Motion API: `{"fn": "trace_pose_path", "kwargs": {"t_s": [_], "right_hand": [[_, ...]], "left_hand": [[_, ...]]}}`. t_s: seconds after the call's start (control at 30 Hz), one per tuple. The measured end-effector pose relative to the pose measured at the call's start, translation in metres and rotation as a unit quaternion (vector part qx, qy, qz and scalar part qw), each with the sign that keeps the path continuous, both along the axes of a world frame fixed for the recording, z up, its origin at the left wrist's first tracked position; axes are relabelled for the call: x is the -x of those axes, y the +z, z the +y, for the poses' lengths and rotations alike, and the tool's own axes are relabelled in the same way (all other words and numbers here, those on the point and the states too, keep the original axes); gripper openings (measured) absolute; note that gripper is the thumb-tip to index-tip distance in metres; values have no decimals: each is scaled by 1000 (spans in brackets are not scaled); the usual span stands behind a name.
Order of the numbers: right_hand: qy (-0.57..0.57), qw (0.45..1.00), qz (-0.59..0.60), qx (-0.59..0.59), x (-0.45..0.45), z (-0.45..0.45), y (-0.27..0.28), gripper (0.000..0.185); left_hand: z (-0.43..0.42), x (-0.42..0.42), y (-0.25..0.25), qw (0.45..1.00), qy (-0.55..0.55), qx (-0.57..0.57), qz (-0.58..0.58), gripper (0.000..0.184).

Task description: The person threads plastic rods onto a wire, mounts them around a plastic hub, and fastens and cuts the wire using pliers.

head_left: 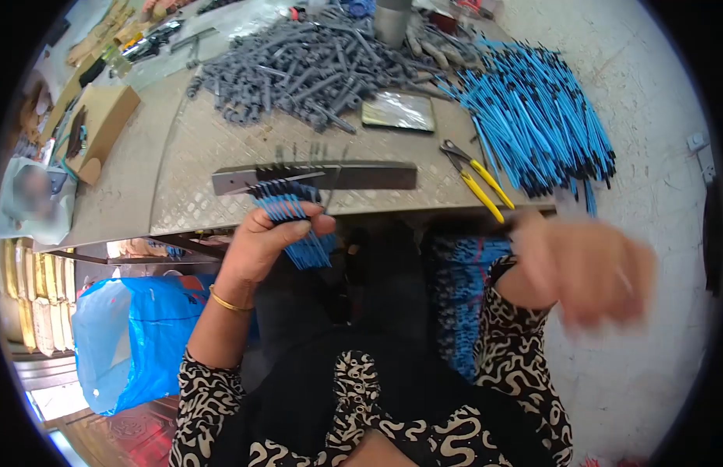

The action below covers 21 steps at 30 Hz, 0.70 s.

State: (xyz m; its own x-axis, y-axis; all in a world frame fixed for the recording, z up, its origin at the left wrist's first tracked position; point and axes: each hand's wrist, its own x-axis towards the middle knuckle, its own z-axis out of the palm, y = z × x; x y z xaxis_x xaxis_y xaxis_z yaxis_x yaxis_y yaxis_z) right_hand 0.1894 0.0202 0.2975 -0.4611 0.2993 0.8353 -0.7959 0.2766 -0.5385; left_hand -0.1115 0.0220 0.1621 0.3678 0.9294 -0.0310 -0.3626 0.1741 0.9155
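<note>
My left hand (279,233) is closed around a fanned row of thin blue sticks with black ends (308,253), at the table's front edge. Just behind it lies a dark metal bar (377,176) with several thin upright pins along its left half. My right hand (587,268) is out to the right, past the table edge, smeared by motion; whether it holds anything cannot be made out. Nearest to it is a big pile of the same blue sticks (533,117) on the table's right side. Pliers with yellow handles (482,187) lie between the bar and that pile.
A heap of grey plastic pieces (291,66) covers the back of the table (182,148). By it lie a flat shiny packet (399,111) and a grey cylinder (392,22). A cardboard box (104,128) stands left. Below are a blue bag (167,327) and more bundled blue sticks (455,311).
</note>
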Motion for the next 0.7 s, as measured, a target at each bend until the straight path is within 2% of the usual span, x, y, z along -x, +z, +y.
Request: {"fn": "trace_pose_path", "kwargs": {"t_s": [0.03, 0.13, 0.27, 0.7], "right_hand": [[49, 997, 15, -50, 0, -18, 18, 12], [18, 995, 19, -101, -5, -48, 50, 12], [-20, 993, 3, -116, -11, -62, 58, 11], [-13, 993, -12, -117, -7, -71, 68, 10]], "left_hand": [[0, -1, 0, 1000, 3, 7, 5, 24], [-2, -5, 3, 1000, 5, 18, 0, 25], [-1, -8, -2, 1000, 5, -10, -26, 24], [1, -7, -5, 999, 5, -36, -3, 25]]}}
